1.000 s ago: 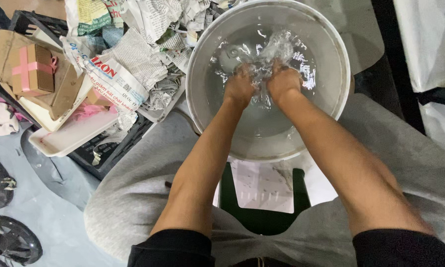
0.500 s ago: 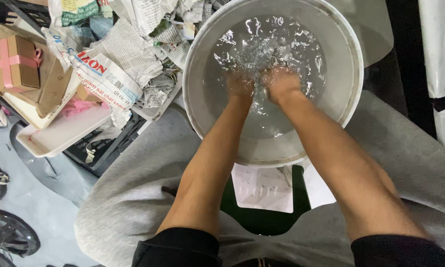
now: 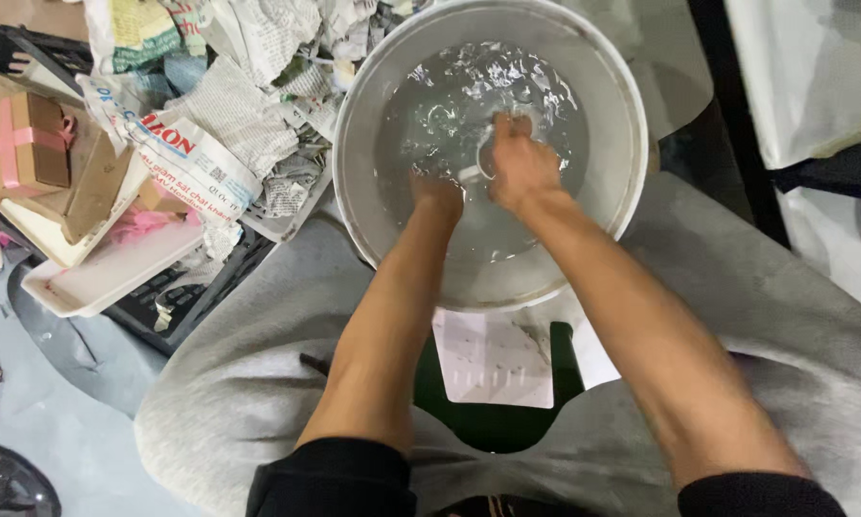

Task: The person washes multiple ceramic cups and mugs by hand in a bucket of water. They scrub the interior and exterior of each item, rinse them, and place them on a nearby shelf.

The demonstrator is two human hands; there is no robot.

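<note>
Since a moment ago the right hand (image 3: 519, 170) has risen, gripping a clear glass object (image 3: 483, 158), while the left hand (image 3: 437, 194) stays underwater in the white basin (image 3: 354, 191), its grip hidden. Left of the basin lie crumpled newspapers (image 3: 229, 115) and a brown box with a pink cross (image 3: 26, 142).

Left hand (image 3: 437, 194) fingers lost under rippling water in basin (image 3: 354, 191); basin's far rim cut off.

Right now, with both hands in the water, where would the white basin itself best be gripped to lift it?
Probably by the basin at its rolled rim, one hand on the left side and one on the right. It is wide, round and holds water, so opposite grips should keep it level. The left hand and right hand are inside it, and the near edge rests against the grey-trousered knees.
</note>
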